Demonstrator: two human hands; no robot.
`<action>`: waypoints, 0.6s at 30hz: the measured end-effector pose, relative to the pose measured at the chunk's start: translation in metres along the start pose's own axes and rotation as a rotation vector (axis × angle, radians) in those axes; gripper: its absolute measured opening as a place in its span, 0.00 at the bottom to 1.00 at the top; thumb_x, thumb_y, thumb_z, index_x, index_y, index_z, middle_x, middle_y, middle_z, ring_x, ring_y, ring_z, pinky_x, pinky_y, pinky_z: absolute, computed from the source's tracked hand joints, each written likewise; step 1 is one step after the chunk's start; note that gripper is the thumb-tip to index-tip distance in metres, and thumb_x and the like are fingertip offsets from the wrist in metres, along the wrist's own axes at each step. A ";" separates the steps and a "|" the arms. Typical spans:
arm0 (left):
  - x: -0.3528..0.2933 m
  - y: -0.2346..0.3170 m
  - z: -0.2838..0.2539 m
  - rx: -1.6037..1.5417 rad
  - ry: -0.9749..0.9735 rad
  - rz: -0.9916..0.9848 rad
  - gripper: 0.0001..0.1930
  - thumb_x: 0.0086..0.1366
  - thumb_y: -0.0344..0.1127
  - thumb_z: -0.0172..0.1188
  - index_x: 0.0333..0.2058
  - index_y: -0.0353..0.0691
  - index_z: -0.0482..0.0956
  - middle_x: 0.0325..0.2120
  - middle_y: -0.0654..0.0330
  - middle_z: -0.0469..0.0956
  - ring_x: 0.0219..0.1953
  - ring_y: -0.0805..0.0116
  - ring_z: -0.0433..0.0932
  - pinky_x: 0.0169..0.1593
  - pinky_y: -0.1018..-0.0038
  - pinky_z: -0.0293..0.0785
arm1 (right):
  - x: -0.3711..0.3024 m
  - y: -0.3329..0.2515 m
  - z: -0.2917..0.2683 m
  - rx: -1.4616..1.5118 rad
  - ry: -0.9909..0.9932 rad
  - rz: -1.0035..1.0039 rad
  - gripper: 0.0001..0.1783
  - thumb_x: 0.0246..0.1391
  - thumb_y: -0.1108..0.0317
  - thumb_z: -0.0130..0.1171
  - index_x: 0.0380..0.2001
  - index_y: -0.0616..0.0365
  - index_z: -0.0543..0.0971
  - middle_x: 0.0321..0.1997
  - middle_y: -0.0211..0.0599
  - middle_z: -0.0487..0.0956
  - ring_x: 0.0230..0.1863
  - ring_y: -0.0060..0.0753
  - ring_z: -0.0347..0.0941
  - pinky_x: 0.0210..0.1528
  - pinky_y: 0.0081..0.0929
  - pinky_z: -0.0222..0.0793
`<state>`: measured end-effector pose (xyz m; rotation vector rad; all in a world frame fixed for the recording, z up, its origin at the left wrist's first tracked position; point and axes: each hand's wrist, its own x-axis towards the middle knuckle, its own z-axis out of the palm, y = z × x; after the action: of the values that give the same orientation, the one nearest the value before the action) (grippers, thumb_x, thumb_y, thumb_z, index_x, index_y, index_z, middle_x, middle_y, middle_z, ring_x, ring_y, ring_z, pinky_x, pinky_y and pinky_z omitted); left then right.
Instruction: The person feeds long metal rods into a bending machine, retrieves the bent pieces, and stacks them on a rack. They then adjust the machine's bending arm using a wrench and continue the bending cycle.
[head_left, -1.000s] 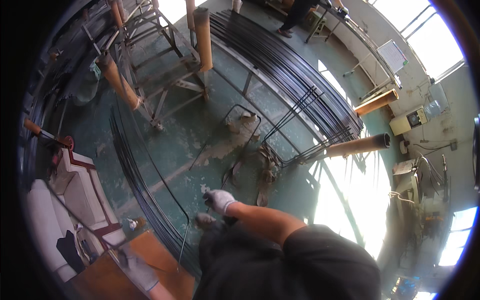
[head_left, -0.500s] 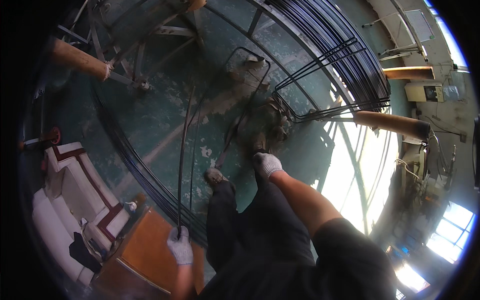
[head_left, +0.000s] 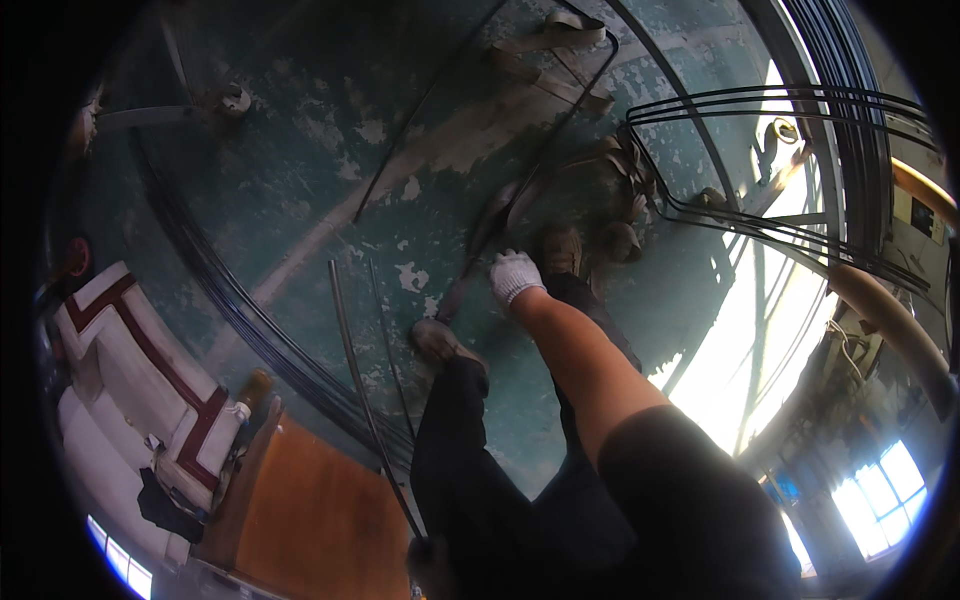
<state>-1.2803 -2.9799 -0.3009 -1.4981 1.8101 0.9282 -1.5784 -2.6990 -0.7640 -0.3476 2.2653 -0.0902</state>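
Low in the picture, my left hand [head_left: 431,566] sits in deep shadow near my body, closed round the end of a long thin metal rod [head_left: 358,375]. The rod slants up and left over the green floor, its far end free. My right hand [head_left: 515,276], in a white knit glove, is out ahead above my shoes with its fingers curled in; whether anything is inside them is hidden. Just past it runs a dark bent bar [head_left: 548,150] with a strip-like dark piece [head_left: 492,228] beside its lower end.
On the right, bent rods [head_left: 770,108] jut from a rack of long black bars [head_left: 848,130]. More rods [head_left: 225,300] lie on the floor at left, near a brown wooden cabinet [head_left: 315,500] and a white-and-maroon seat [head_left: 150,370]. Curled strips [head_left: 550,45] lie ahead.
My left hand has drawn back toward my body with the rod, whose far end has come nearer. My right hand has shifted slightly left and forward. The whole view has turned.
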 end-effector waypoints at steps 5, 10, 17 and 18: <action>0.025 0.015 0.019 0.012 0.061 0.015 0.16 0.80 0.40 0.71 0.33 0.41 0.78 0.27 0.71 0.72 0.33 0.75 0.70 0.36 0.66 0.68 | 0.060 0.020 0.035 0.005 0.056 -0.012 0.18 0.65 0.60 0.63 0.51 0.46 0.95 0.62 0.40 0.88 0.68 0.49 0.81 0.68 0.47 0.78; 0.037 0.008 0.024 0.271 0.143 0.095 0.18 0.80 0.42 0.71 0.33 0.36 0.79 0.27 0.64 0.75 0.33 0.67 0.70 0.38 0.59 0.70 | 0.099 0.035 0.051 -0.135 0.103 -0.139 0.18 0.67 0.61 0.61 0.51 0.49 0.95 0.60 0.41 0.89 0.66 0.48 0.81 0.67 0.46 0.78; 0.057 0.006 0.028 0.219 0.171 0.090 0.21 0.81 0.44 0.72 0.34 0.32 0.81 0.27 0.57 0.79 0.34 0.61 0.72 0.40 0.55 0.73 | 0.131 0.039 0.047 -0.176 0.056 -0.275 0.20 0.68 0.62 0.59 0.51 0.57 0.94 0.60 0.47 0.89 0.63 0.49 0.83 0.64 0.45 0.79; 0.060 0.008 0.028 0.188 0.140 0.116 0.21 0.81 0.44 0.72 0.34 0.32 0.81 0.28 0.57 0.80 0.34 0.60 0.73 0.41 0.55 0.74 | 0.134 0.040 0.047 -0.165 0.044 -0.275 0.21 0.69 0.62 0.58 0.54 0.58 0.93 0.61 0.48 0.89 0.64 0.49 0.83 0.64 0.45 0.80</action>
<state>-1.2985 -2.9893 -0.3641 -1.3822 2.0422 0.6993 -1.6358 -2.6959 -0.9001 -0.7506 2.2613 -0.0530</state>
